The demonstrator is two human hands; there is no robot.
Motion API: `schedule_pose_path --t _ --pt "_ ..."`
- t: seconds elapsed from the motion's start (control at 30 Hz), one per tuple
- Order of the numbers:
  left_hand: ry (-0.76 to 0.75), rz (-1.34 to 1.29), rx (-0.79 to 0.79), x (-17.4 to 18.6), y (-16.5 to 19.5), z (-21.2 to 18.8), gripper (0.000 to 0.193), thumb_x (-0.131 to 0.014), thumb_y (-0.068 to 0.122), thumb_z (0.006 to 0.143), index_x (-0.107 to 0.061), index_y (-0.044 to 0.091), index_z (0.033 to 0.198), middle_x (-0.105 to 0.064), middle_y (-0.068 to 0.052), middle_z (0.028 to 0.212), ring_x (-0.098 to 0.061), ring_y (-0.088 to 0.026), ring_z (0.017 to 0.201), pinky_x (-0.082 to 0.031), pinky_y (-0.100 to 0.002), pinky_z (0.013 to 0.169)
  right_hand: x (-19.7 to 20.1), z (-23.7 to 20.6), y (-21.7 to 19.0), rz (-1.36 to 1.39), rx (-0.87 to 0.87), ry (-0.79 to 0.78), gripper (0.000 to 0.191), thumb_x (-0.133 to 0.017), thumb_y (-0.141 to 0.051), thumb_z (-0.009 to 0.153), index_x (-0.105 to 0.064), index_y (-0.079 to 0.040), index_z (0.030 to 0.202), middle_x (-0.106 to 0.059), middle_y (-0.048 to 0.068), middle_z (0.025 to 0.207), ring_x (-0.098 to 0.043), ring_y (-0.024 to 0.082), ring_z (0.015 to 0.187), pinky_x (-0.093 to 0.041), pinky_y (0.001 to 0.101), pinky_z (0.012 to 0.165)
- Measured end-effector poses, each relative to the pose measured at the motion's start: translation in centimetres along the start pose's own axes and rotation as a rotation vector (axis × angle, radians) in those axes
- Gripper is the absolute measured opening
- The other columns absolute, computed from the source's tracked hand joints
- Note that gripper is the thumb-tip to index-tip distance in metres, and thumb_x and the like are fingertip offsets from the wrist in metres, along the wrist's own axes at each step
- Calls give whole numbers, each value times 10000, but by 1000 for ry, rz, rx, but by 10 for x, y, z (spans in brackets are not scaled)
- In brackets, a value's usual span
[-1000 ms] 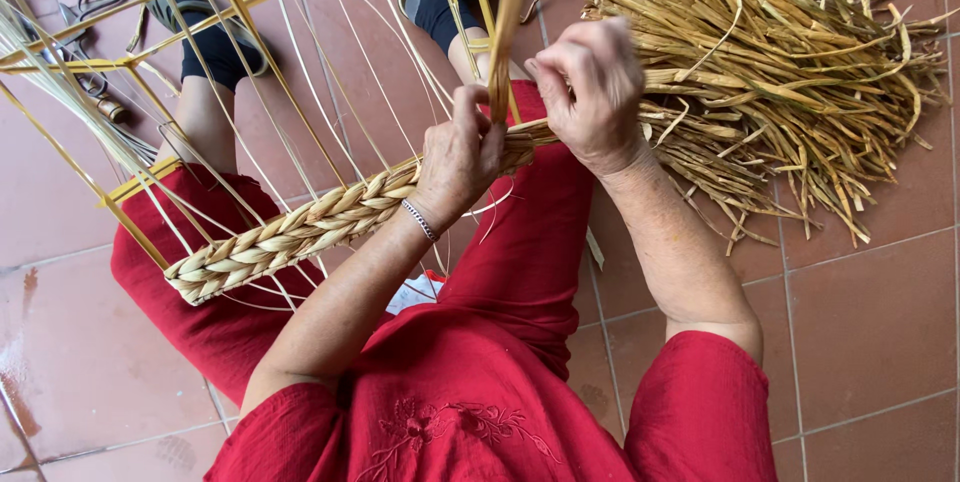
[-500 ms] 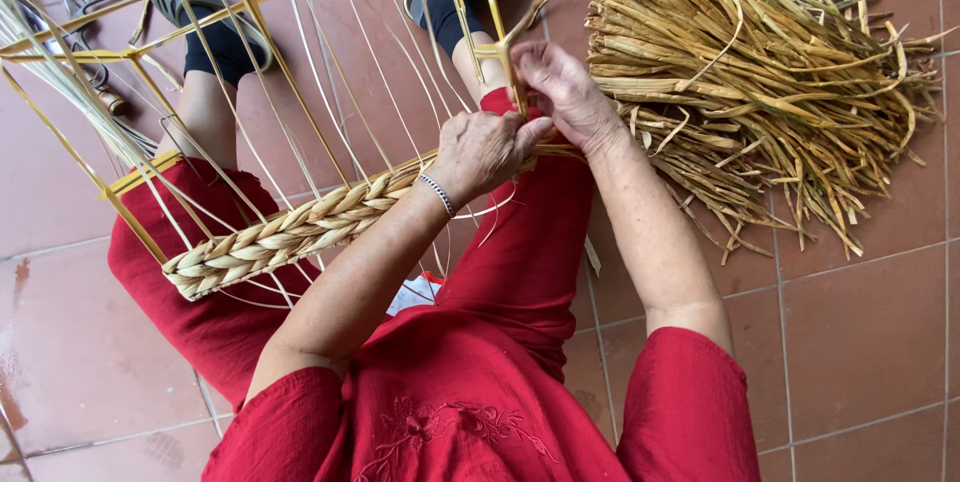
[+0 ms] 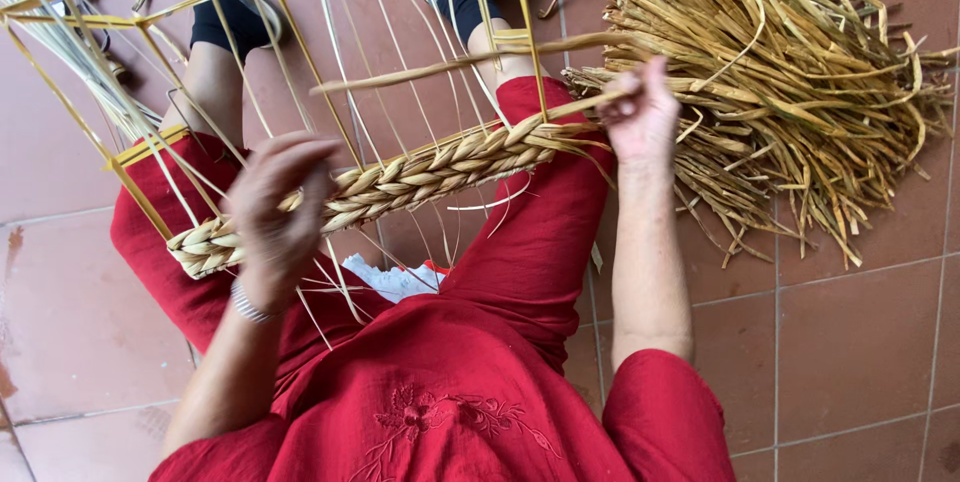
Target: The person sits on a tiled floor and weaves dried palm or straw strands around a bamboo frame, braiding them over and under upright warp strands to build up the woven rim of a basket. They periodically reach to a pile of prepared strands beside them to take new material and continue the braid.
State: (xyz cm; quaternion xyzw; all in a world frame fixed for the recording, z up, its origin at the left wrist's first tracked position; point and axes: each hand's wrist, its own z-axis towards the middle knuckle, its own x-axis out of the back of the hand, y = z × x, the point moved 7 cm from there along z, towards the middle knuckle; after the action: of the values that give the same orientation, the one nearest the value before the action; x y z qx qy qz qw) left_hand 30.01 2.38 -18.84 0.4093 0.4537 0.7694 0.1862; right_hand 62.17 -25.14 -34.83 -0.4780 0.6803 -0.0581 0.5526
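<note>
Right hand [image 3: 642, 118] pinches a straw strand [image 3: 470, 60] beside the straw pile [image 3: 790, 92]; left hand [image 3: 278, 204] hovers open, blurred, over the braid [image 3: 400, 187].

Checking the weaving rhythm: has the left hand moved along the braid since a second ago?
Yes. The left hand has slid away from the right hand, along the plaited braid toward its far left end.

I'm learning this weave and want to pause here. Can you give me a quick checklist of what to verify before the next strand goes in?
1. Right hand grips a strand at the braid's end: ok.
2. Left hand steadies the braid: cannot tell, blurred.
3. Braid lies across the yellow frame on the lap: ok.
4. Straw bundle lies beside the right hand: ok.
5. Upright strands evenly spaced: not ok, they splay.
</note>
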Motion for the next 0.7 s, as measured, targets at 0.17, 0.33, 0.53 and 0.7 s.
schedule_pose_path --t 0.17,0.33,0.53,0.7 --pt "308 -143 166 94 -40 -49 116 -549 -94 1192 -660 -80 1223 -651 -123 1166 -679 -133 863 -577 -247 793 49 3 -35 287 135 191 317 -678 -237 1104 -601 -115 822 -572 -4 662 -455 145 555 -400 241 494" --pt "740 -228 210 170 -99 -86 135 -540 -54 1173 -666 -88 1206 -706 -147 1107 -660 -132 773 -576 -260 694 81 9 -80 62 310 569 105 -650 -131 907 -699 -73 980 -757 78 905 -632 164 637 -601 345 656" --pt "813 -297 479 203 -210 -85 121 -619 57 1095 -694 -7 1165 -714 -75 996 -649 -94 685 -548 -250 602 77 1 -130 -210 418 509 269 -662 -146 1021 -525 -80 1243 -672 127 1037 -658 252 852 -550 387 748" --pt "629 85 807 191 -309 -60 191 -717 204 950 -779 59 1058 -735 -75 845 -706 -158 707 -558 -314 619 56 8 -103 -836 130 282 443 -531 -171 1194 -392 -81 1605 -674 156 1356 -733 304 1188 -607 438 968"
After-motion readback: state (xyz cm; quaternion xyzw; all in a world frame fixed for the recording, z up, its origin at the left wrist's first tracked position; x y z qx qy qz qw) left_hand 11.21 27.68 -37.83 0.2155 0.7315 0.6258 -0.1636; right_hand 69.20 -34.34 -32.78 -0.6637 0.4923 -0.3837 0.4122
